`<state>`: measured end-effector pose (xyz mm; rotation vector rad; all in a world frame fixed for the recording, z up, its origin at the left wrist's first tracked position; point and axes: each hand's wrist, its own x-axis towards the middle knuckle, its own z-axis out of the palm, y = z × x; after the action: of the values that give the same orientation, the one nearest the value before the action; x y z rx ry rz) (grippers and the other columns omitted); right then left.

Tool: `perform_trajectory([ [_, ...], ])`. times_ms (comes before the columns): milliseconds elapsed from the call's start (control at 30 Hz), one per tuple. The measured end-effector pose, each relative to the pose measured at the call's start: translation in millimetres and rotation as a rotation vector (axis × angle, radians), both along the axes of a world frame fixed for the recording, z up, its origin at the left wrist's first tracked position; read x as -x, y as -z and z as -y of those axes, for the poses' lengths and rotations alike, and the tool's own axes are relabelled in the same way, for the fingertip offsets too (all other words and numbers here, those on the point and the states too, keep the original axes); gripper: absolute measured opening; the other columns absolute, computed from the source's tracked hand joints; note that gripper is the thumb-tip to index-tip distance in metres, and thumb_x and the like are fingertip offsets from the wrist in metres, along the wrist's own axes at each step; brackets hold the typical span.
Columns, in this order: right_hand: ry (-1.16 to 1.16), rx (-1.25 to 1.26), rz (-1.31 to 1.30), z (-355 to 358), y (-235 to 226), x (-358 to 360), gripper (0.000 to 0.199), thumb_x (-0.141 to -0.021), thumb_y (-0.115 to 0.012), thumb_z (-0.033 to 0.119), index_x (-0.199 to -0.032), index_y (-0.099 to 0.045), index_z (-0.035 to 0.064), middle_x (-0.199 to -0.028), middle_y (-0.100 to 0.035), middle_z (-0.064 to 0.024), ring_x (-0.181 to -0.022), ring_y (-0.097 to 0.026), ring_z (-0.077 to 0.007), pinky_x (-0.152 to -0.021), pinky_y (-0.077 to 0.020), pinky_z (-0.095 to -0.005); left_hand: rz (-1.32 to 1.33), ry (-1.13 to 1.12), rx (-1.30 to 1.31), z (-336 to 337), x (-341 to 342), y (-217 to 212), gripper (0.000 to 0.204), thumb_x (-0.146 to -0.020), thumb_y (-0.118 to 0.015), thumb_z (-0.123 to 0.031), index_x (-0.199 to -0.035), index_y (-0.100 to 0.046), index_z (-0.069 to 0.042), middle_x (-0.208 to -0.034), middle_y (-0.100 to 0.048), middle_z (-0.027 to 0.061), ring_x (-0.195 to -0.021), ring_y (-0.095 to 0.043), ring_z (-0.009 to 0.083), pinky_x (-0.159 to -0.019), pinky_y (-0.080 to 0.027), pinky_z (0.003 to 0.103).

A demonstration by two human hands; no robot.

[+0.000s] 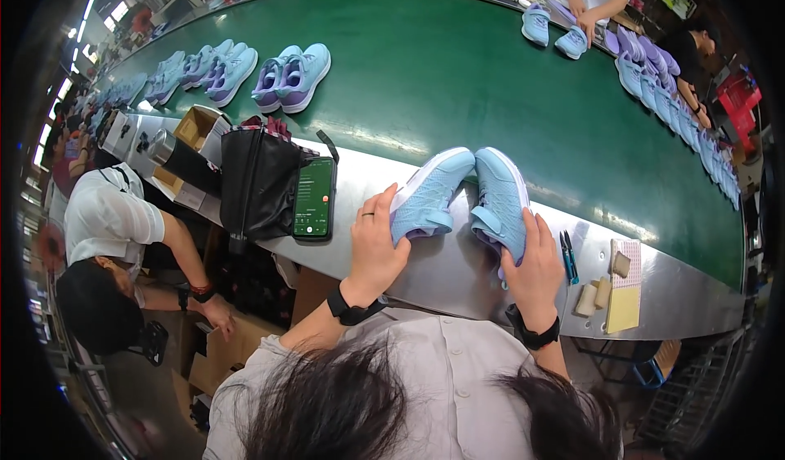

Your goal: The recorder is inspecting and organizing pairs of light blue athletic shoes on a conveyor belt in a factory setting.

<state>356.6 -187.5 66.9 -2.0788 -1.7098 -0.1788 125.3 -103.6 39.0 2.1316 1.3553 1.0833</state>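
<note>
My left hand (374, 243) grips the heel of a light blue sneaker (429, 194) that lies on the steel edge of the line with its toe toward the green belt. My right hand (533, 265) holds the heel of a second light blue sneaker (499, 200) right beside it. The two shoes touch near their toes. Both my wrists carry black bands.
A phone (314, 198) leans on a black bag (257, 178) to my left. Pens (568, 257), a notepad (624, 296) and erasers lie at my right. Pairs of sneakers (293, 76) ride the green conveyor (458, 76). One person (114, 239) bends at the left; others stand across the belt.
</note>
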Motion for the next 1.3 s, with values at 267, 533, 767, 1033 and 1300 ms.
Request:
perform_trajectory([
  [267,-0.008,0.059,-0.751,-7,-6,-26,0.055,-0.076,-0.069,0.018,-0.126,-0.051,0.003,-0.109,-0.061,-0.0118,-0.091,-0.061,-0.0221,-0.072,-0.0513,-0.0333,0.759,0.034,0.814,-11,6,-10,0.057,-0.084,-0.065,-0.009,-0.131,-0.034,-0.004,-0.111,-0.049,0.012,-0.1,-0.053,0.017,-0.08,-0.048,0.03],
  [533,-0.07,0.181,-1.821,-14,10,-7,0.046,-0.094,-0.049,0.025,-0.132,-0.044,0.0001,-0.112,-0.06,-0.0077,-0.091,-0.06,-0.0119,-0.061,-0.0527,-0.0229,1.089,0.132,1.024,4,-18,-17,0.044,-0.093,-0.053,-0.013,-0.13,-0.032,-0.006,-0.117,-0.045,0.0089,-0.109,-0.045,0.0143,-0.091,-0.04,0.033],
  [767,-0.087,0.236,-1.171,-8,27,-25,0.039,-0.094,-0.05,0.024,-0.127,-0.053,0.0033,-0.115,-0.058,-0.0058,-0.107,-0.051,-0.0122,-0.081,-0.0425,-0.0253,0.192,-0.01,0.017,7,-14,-18,0.036,-0.084,-0.059,-0.01,-0.118,-0.048,-0.005,-0.119,-0.045,0.0162,-0.11,-0.044,0.0309,-0.097,-0.034,0.041],
  [1033,-0.035,0.137,-1.305,-6,40,-22,0.027,-0.092,-0.054,0.013,-0.116,-0.056,0.0009,-0.104,-0.059,-0.004,-0.093,-0.053,-0.0108,-0.078,-0.0428,-0.0239,-0.465,0.298,-0.062,40,-51,-30,0.048,-0.065,-0.075,-0.038,-0.102,-0.06,-0.012,-0.106,-0.051,0.0228,-0.111,-0.041,0.0363,-0.096,-0.021,0.053],
  [1300,0.038,0.079,-1.363,-5,34,-18,0.022,-0.092,-0.053,0.014,-0.108,-0.059,0.0009,-0.101,-0.059,-0.0049,-0.09,-0.057,-0.0113,-0.071,-0.0443,-0.0223,-0.28,0.329,0.055,-22,-6,-52,0.046,-0.057,-0.078,-0.044,-0.086,-0.062,-0.013,-0.101,-0.054,0.0096,-0.11,-0.042,0.0252,-0.092,-0.022,0.048],
])
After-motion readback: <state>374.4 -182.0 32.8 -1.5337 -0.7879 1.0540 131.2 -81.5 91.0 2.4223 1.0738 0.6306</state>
